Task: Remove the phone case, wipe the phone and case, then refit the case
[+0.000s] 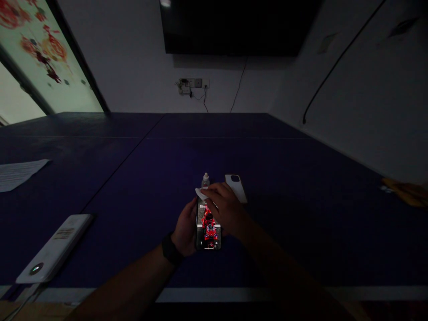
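Note:
A smartphone [210, 229] with its screen lit, showing a red racing vehicle, rests in my left hand [185, 227], whose fingers wrap round its edge. My right hand [225, 205] pinches a small white wipe or pad [201, 193] over the top end of the screen; the fingers hide part of it. Just beyond the phone a small bottle [205, 179] with a pale cap stands upright. To the right of it lies a white phone case [236, 188] with a dark camera cut-out, partly behind my right hand.
The dark blue table [133, 178] has a white power bank [55, 247] with a cable at the left. Printed paper [23, 174] lies farther left. A yellow-brown item [406, 191] sits at the far right. A dark screen [240, 26] hangs on the wall above sockets [194, 84].

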`<state>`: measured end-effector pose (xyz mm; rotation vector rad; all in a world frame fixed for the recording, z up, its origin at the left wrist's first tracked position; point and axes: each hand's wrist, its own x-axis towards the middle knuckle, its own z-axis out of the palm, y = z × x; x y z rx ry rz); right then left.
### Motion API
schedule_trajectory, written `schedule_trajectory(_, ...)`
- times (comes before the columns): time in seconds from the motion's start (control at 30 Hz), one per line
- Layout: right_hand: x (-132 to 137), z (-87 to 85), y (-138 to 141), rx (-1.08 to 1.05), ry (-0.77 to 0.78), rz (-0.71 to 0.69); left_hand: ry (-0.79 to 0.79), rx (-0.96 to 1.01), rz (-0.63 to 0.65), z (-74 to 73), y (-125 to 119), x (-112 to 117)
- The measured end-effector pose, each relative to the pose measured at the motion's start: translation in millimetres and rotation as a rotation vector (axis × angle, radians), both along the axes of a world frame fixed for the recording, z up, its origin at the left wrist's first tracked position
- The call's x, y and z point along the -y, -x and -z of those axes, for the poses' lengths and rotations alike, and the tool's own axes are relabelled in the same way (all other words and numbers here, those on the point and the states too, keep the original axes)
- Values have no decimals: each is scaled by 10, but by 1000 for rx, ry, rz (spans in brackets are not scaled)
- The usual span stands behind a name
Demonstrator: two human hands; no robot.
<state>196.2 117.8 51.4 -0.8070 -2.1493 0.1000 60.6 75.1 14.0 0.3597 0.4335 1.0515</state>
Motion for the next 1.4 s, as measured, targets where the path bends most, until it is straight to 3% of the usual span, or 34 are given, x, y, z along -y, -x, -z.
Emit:
schedule_trajectory(0.3,51,-9,-8,90,21,-106,109,-4,-76,-86,-18,-29)
schedule_trajectory(0.53,276,-32,-111,384,8,-492,42,92,-54,-116,69,-44)
schedule_trajectory(0.63,329,-5,-137,465,-11,-573,17,83,-59,-118,85,-55)
schedule_trajectory(0.7,263,-1,-145,422,-6,-482,31,101,-37,-109,76,-54)
schedule_trajectory(0.87,-65,-51,-160,182,57,-91,39,113,33,-79,32,-17)
schedule_trajectory(0.97,-57,-82,-171,192,81,-143,48,97,54,-84,39,-4)
schedule_trajectory(1.1,231,-114,-192,429,166,-468,41,82,10,-108,75,-33)
schedule_trajectory(1.2,350,-128,-211,529,213,-583,22,80,-13,-102,87,-61)
schedule_trajectory(1.27,289,-132,-212,483,220,-511,24,90,-8,-88,86,-62)
schedule_trajectory(1.4,38,-128,-190,299,184,-170,39,113,59,-97,88,-19)
